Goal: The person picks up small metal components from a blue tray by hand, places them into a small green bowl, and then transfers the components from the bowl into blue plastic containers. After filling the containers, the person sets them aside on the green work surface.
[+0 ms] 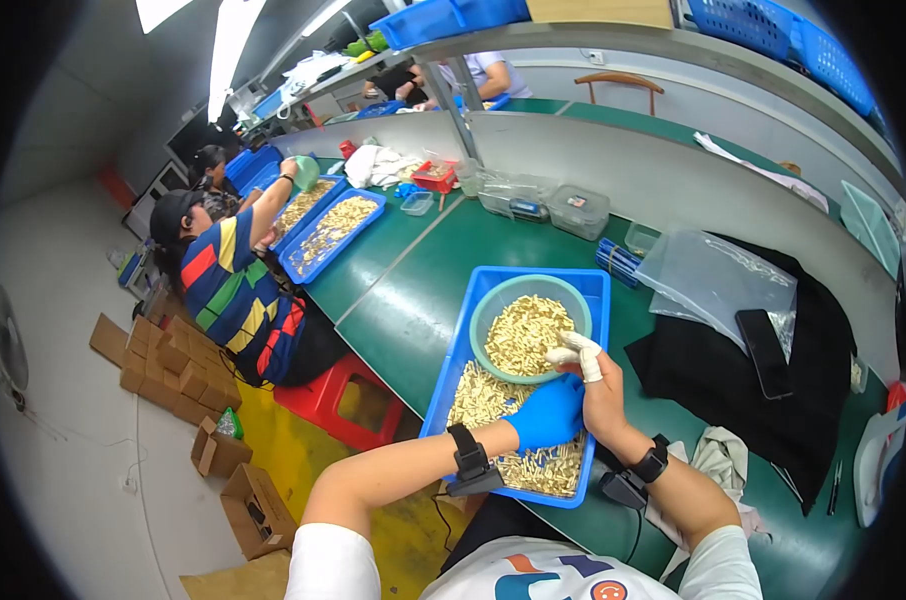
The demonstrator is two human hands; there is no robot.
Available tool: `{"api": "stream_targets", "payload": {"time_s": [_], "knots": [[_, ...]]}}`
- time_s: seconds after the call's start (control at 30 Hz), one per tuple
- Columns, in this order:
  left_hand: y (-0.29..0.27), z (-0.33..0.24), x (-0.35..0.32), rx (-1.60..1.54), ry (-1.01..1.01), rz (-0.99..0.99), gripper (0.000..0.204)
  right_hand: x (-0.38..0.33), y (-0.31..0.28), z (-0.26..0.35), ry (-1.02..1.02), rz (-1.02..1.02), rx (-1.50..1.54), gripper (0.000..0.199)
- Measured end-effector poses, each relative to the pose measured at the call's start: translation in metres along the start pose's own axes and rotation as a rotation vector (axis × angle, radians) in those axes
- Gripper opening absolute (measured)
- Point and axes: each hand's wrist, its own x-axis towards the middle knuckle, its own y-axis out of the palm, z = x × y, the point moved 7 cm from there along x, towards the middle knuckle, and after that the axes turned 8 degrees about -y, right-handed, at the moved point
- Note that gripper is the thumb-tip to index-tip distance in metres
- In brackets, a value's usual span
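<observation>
My left hand [551, 412], in a blue glove, is above the blue tray [601, 300] and looks rounded and closed, palm side hidden. What it may hold does not show. My right hand [599, 390] is beside it, partly overlapping it, with white coverings on some fingers. Those fingers stretch over the near right rim of a pale green bowl [481, 322], and nothing is visible in them. The bowl holds many small gold-coloured metal pieces [528, 335] and stands at the tray's far end. More loose pieces [538, 472] cover the tray floor below my hands.
Right of the tray are a black cloth [823, 350], a phone [764, 352] and a plastic bag [713, 280]. Clear containers [579, 211] stand by the partition. Left, a co-worker in a striped shirt [235, 285] sits by another blue tray [331, 240]. A red stool [343, 405] stands beside the table.
</observation>
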Motion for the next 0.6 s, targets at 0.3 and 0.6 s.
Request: {"api": "stream_targets", "payload": {"time_s": [0.3, 0.6], "knots": [[0.006, -0.043, -0.059, 0.14, -0.052, 0.329, 0.029, 0.0, 0.001, -0.007, 0.055, 0.045, 0.037, 0.037], [0.012, -0.044, -0.079, -0.01, -0.073, 0.479, 0.03, 0.001, 0.003, -0.012, 0.082, 0.059, 0.031, 0.036]]}}
